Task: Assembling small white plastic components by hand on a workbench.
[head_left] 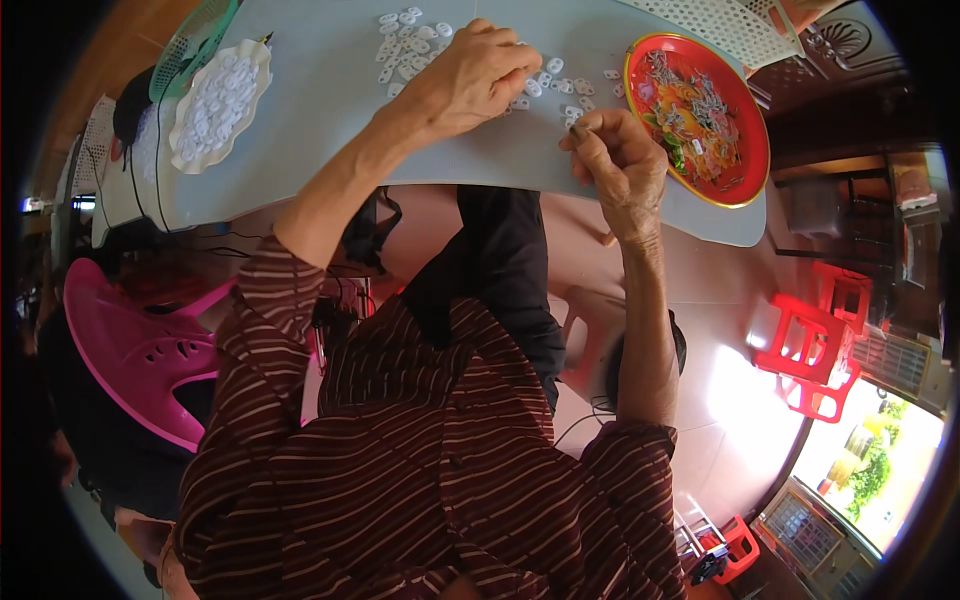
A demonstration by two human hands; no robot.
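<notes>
My left hand (468, 82) is over the grey table with its fingers curled in; whatever they hold is hidden. Around it lie small white oval plastic pieces with holes, a loose group (408, 45) to its left and several more (532, 88) by its fingertips. My right hand (625, 168) is at the table's near edge, thumb and fingers drawn together. Something dark shows at its thumb tip, too small to name. Next to that hand, on its right, sits a red round tray (700, 185) with a floral print and many small metal-coloured pieces.
A cream scalloped dish (188, 150) full of white pieces stands at the left, by a green mesh basket (190, 50). Another person's hand (800, 12) is at a white perforated basket (720, 22), far right. A pink chair (130, 350) and red stools (808, 340) flank me.
</notes>
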